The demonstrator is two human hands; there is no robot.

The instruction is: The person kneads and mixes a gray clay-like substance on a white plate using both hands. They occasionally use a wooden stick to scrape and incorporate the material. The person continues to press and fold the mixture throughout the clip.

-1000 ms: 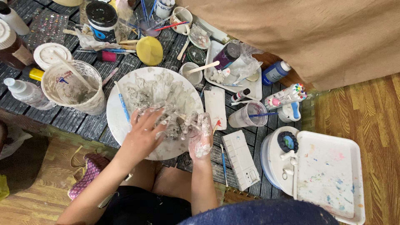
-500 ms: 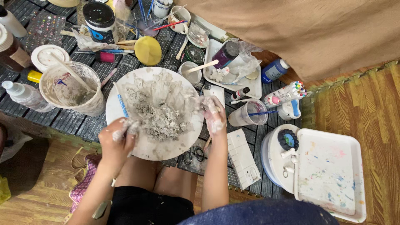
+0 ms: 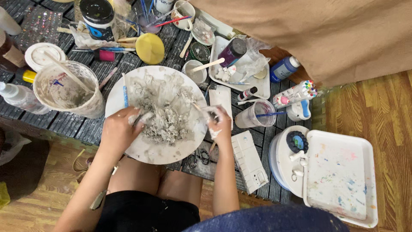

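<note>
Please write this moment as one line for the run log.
left hand: on grey clay lump | right hand: at round white plate edge, contents unclear | blue-handled tool: lying on plate

- Round white plate (image 3: 171, 148) carries grey clay heap (image 3: 165, 118).
- Left hand (image 3: 118, 131) presses heap's left edge.
- Right hand (image 3: 221, 124) at plate's right rim, pinching a stick (image 3: 198, 107).
- Smeared plastic cup (image 3: 68, 88) left of plate.
</note>
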